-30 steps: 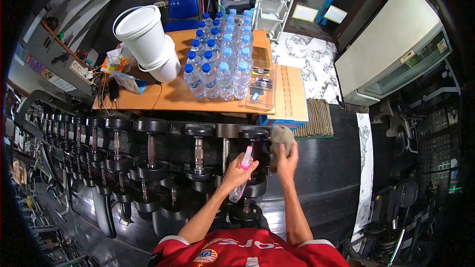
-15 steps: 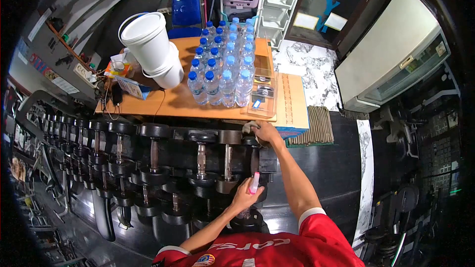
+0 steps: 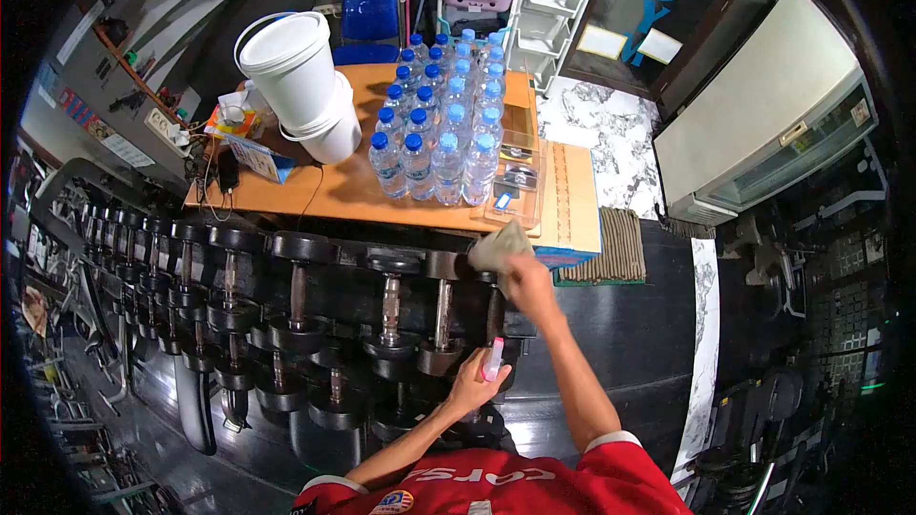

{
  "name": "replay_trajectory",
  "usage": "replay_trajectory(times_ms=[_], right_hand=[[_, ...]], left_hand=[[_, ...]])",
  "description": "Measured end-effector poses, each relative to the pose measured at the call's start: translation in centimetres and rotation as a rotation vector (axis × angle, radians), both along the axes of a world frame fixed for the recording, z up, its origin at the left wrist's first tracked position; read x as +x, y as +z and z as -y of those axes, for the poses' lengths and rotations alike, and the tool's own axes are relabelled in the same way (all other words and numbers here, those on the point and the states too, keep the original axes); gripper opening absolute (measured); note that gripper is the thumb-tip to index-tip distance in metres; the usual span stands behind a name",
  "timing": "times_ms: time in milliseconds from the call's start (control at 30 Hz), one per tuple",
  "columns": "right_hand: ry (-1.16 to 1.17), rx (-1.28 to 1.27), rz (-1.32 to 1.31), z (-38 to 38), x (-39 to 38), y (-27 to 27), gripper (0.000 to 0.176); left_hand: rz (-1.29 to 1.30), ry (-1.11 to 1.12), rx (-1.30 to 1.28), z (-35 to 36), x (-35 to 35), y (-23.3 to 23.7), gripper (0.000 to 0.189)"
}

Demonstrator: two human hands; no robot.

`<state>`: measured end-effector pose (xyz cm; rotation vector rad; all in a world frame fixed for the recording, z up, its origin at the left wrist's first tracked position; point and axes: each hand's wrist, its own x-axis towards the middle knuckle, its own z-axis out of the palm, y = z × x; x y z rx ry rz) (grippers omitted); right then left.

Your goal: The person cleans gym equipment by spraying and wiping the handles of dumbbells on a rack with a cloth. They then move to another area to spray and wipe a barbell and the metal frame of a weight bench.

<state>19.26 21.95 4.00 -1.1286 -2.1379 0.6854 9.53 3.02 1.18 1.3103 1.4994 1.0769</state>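
My left hand (image 3: 471, 385) is closed around a spray bottle, of which only the white and pink spray head (image 3: 493, 360) shows above the fingers. It is held low over the right end of the dumbbell rack. In my right hand (image 3: 530, 286) is a crumpled greyish cloth (image 3: 500, 250), somewhat blurred by motion. The cloth hangs over the far head of the last dumbbell (image 3: 495, 313) on the right, partly covering it. Beside that one lies a dumbbell with a bare metal handle (image 3: 443, 313).
Several more dumbbells (image 3: 298, 291) line the rack to the left. Behind it, a wooden table (image 3: 334, 205) bears stacked white buckets (image 3: 286, 72), several water bottles (image 3: 448, 157) and a clear plastic case (image 3: 515, 186). A cardboard box (image 3: 570, 195) and a glass-door fridge (image 3: 763, 105) stand at right.
My right hand has lifted a little and turned, and the cloth now spreads out larger above the dumbbell head. My left hand stays nearly in place with the spray bottle.
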Motion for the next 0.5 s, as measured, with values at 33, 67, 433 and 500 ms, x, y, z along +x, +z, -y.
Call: replay_trajectory(times_ms=[33,67,433,500], right_hand=[[0.096,0.209,0.161,1.3,0.0,-1.4,0.030],[0.059,0.259,0.182,2.6,0.0,-1.7,0.033],[0.135,0.341,0.305,6.8,4.1,-4.1,0.048],[0.079,0.322,0.352,7.6,4.1,-4.7,0.049]], left_hand=[[0.000,0.004,0.001,0.0,-0.1,0.0,0.025],[-0.002,-0.003,-0.005,0.0,-0.1,0.2,0.025],[-0.015,-0.010,0.027,0.4,0.0,-0.5,0.026],[-0.014,0.002,0.084,0.3,0.1,-0.5,0.026]])
